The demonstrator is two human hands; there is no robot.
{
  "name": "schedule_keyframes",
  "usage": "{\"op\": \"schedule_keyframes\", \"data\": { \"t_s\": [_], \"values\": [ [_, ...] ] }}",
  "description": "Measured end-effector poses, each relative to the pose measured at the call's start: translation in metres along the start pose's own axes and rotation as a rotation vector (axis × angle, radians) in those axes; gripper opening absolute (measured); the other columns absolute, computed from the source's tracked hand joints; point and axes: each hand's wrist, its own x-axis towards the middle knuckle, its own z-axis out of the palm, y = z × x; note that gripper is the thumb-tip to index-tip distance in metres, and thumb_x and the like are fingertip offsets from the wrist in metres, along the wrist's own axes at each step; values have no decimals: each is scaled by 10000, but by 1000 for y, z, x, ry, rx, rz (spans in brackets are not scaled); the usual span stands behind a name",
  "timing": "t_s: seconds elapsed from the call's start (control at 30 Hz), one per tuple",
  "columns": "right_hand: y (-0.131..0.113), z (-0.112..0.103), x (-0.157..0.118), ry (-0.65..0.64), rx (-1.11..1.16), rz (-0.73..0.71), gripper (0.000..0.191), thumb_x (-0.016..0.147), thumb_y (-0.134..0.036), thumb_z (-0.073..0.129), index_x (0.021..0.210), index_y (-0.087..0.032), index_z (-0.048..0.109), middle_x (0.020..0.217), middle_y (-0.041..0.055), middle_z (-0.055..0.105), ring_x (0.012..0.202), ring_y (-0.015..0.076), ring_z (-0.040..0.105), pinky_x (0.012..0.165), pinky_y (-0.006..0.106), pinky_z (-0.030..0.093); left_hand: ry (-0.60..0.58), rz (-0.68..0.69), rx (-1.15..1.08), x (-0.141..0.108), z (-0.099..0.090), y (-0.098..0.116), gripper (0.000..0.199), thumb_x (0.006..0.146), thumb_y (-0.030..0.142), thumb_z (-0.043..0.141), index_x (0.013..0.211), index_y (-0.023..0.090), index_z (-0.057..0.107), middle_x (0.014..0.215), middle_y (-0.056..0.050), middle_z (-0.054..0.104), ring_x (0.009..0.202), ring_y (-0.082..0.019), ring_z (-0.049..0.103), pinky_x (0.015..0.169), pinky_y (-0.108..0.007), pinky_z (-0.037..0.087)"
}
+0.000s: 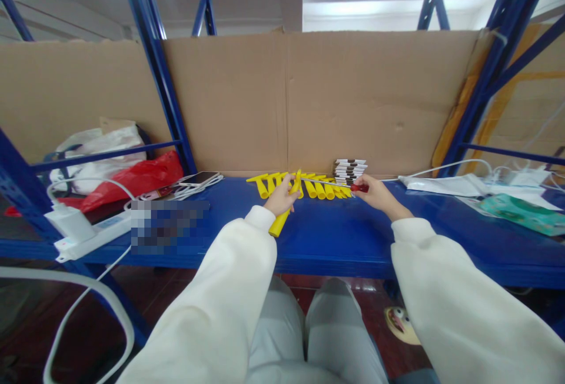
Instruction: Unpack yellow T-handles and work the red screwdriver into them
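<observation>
My left hand [282, 196] is closed around a yellow plastic tool with a tubular handle [278, 226], tilted so the handle's end points down toward me. In my right hand [375, 194] is a screwdriver, gripped by its red handle [359, 187]. Its long metal shaft [324, 182] runs left, and the tip reaches the head of the yellow tool at my left fingers. Whether the tip sits in a screw is too small to tell. Behind my hands lies a row of several similar yellow plastic tools [320, 189]. A stack of small white packs with dark marks [349, 170] stands behind that row's right end.
The blue shelf top [326, 240] has a cardboard sheet [375, 96] at its back. Blue posts [165, 72] rise at both sides. On the left lie a white power strip [99, 234], a red bag [132, 181] and a phone [198, 179]. A green packet [523, 212] lies right.
</observation>
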Motion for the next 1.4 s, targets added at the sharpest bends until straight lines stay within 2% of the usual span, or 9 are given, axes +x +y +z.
{"op": "schedule_keyframes", "data": {
  "t_s": [0.43,0.8,0.97,1.23,1.4],
  "values": [
    [3,4,0,-30,-20,12,219,689,-385,724,731,-242,564,718,36,689,667,208,624,654,350,526,19,6,-9,2,0,-5,408,924,197,555,1304,222,407,790,53,571,406,-87,547,445,-219,478],
    [-1,4,0,-27,-62,18,175,683,-288,671,694,-249,501,693,23,668,636,194,594,644,335,499,-2,-34,-156,7,3,-8,426,926,196,583,1296,231,375,705,85,542,383,-97,541,408,-212,468],
    [-1,3,-1,-27,-48,1,168,694,-320,669,706,-248,517,678,17,658,637,189,582,633,325,494,-10,-35,-162,8,3,-10,420,920,215,622,1275,233,399,694,88,541,383,-92,546,403,-196,451],
    [-3,3,-1,-24,-46,15,172,687,-319,662,694,-250,505,681,23,652,645,194,579,636,332,485,-4,-45,-139,5,3,-6,417,928,165,557,1297,226,371,716,82,527,379,-97,541,395,-213,460],
    [-3,2,-1,-27,-28,12,178,686,-328,670,704,-252,510,687,18,651,642,192,575,641,335,492,6,-40,-148,6,3,-7,435,919,206,612,1291,226,388,726,81,525,379,-89,533,389,-208,451]
  ]
}}
